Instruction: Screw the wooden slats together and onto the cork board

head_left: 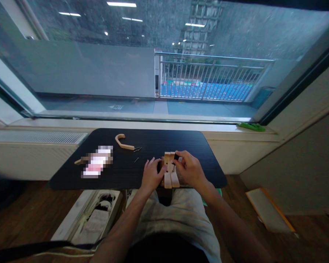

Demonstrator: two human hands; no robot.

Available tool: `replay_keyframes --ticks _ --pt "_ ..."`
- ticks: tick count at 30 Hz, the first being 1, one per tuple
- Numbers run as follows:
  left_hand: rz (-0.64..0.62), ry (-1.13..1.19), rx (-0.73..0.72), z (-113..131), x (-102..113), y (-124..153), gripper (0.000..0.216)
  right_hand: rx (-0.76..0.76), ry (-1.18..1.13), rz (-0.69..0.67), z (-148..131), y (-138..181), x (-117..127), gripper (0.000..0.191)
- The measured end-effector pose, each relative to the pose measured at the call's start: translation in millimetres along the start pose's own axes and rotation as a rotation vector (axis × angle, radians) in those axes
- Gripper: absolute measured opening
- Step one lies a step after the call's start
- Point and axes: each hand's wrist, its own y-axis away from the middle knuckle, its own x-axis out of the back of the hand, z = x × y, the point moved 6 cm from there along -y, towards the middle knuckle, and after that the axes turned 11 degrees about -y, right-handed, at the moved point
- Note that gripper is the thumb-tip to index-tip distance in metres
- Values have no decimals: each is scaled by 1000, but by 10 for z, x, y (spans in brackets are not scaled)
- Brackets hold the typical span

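Observation:
Two pale wooden pieces (167, 179) lie side by side at the table's front edge, with dark holes in the left one. My left hand (152, 174) holds them from the left, its thumb pressed on the wood. From the right, my right hand (191, 168) pinches a small black-ended tool (176, 156) above the right-hand piece. A thin metal shaft or screw shows below it; I cannot tell which. Farther back on the table sits a hook-shaped wooden piece (124, 142), with several screws (137, 149) by its end. Another screw (136, 160) lies closer to my left hand.
The black table (153, 137) stands against a window sill and a radiator (35, 137). A pixelated sheet (98, 160) covers part of a wooden piece (78, 162) on the left. Below is an open box (95, 223). A green object (250, 127) rests on the sill.

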Motion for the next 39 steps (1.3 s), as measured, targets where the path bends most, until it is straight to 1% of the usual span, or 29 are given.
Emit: replay_keyframes --ticks 3,7,11,15,18,25,30,39 --pt "-7 -4 0 2 -4 1 36 -9 8 -6 13 -1 -8 23" --pt "8 -1 -4 1 2 3 35 17 1 12 -10 -17 0 21" --pt "-4 2 -1 0 -3 0 37 32 5 12 -29 -26 -2 20" --pt "-1 4 0 5 4 -3 37 17 0 12 -19 -27 -2 21" --pt "0 6 0 2 3 -1 36 7 -7 -6 -16 -34 -11 22" --pt "13 3 -12 -3 1 6 36 52 -55 -42 -90 -52 -22 24" --pt "13 -2 -16 6 7 5 36 48 -47 -80 -100 -43 -21 30" --pt "11 9 -13 9 21 4 35 22 -37 -93 -82 -34 -19 31"
